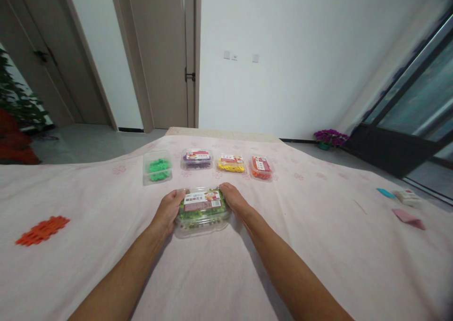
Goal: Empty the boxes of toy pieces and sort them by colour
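A clear plastic box [201, 210] with dark green pieces inside and a red-and-white label on its lid lies on the pink cloth [226, 264] in front of me. My left hand [169, 210] grips its left side with the fingers curled over the rim. On the opposite side my right hand [234, 199] clasps the right edge the same way.
Behind the box runs a row of clear boxes: bright green pieces [157, 168], purple [197, 159], yellow [231, 163], orange [261, 167]. A loose heap of orange pieces [42, 230] lies far left. Small pink, white and blue items [406, 208] sit far right.
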Demonstrator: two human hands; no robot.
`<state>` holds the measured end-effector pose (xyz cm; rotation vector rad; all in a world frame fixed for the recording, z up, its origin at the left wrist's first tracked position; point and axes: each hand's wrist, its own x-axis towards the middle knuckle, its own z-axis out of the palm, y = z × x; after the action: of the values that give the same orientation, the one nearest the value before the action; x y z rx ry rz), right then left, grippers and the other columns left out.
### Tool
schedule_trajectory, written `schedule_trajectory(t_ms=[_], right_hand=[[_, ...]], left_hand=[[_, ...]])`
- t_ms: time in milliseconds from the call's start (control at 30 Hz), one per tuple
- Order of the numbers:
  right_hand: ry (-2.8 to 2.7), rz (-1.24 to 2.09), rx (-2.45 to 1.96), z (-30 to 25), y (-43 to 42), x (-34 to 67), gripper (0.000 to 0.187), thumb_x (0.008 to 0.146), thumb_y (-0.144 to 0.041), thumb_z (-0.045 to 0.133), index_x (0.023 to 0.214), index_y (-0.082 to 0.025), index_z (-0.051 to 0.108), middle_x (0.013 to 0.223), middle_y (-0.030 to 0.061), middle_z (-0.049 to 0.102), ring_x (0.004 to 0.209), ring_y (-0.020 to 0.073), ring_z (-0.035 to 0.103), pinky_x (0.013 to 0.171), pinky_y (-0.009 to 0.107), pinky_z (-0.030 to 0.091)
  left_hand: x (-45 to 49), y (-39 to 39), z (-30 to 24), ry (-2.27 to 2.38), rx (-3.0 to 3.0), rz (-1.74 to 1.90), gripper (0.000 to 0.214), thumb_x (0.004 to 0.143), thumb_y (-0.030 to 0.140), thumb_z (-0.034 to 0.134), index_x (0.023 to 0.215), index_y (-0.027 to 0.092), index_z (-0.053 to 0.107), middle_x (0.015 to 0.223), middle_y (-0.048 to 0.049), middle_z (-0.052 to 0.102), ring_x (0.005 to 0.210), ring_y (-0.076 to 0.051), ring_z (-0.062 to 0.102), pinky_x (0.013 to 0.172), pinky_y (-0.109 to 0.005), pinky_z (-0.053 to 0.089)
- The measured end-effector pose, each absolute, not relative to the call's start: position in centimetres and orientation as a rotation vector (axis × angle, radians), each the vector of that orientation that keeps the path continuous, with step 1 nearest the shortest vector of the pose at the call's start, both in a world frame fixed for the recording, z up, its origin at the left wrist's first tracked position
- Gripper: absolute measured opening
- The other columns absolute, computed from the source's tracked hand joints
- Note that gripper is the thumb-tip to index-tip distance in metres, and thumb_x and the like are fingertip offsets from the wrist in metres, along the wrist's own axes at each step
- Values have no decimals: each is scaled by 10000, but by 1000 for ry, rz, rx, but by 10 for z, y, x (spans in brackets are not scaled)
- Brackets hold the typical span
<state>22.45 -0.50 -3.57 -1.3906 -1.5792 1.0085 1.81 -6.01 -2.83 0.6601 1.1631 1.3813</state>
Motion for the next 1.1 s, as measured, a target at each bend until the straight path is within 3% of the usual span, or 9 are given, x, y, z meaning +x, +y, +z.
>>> schedule_trajectory(t_ms=[267, 467, 733, 867, 1100], right_hand=[[-1511, 1037, -1374, -34, -1, 222, 208, 804, -347, 448, 653, -217, 508, 694, -5, 564, 701, 166, 498, 655, 277, 395], [-1509, 1013, -1385, -34, -4, 224, 267, 832, -409, 453, 739, -199, 588, 743, 9, 636, 755, 173, 550, 653, 263, 397], [-1381, 1048, -1389, -36, -11, 221, 268, 768, -428, 515, 697, -187, 611, 680, 3, 635, 667, 154, 535, 591, 253, 372], [-1234, 1194, -1300, -36, -14, 222, 283, 731, -460, 600, 717, -179, 633, 688, 18, 662, 647, 155, 572, 595, 253, 420], [-1034, 1461, -1085, -37, -24, 222, 354, 754, -504, 652, 861, -171, 708, 747, 55, 712, 780, 195, 690, 721, 292, 542]], left_hand=[[16, -53, -35, 1156, 676, 1421, 343, 634, 372, 808, 822, 124, 664, 630, -33, 721, 561, -194, 690, 564, -288, 525], [15, -54, -34, 1111, 665, 1410, 363, 634, 375, 817, 868, 135, 680, 688, -38, 743, 648, -213, 724, 615, -308, 556], [8, -60, -33, 921, 633, 1407, 431, 756, 433, 760, 1084, 157, 715, 1042, -90, 786, 973, -240, 738, 834, -332, 583], [2, -65, -37, 939, 695, 1430, 491, 708, 377, 819, 1135, 153, 727, 1164, -98, 762, 1088, -244, 703, 916, -321, 554], [5, -68, -35, 938, 744, 1443, 558, 646, 450, 853, 1077, 112, 745, 1056, -137, 781, 1011, -283, 722, 888, -379, 558]])
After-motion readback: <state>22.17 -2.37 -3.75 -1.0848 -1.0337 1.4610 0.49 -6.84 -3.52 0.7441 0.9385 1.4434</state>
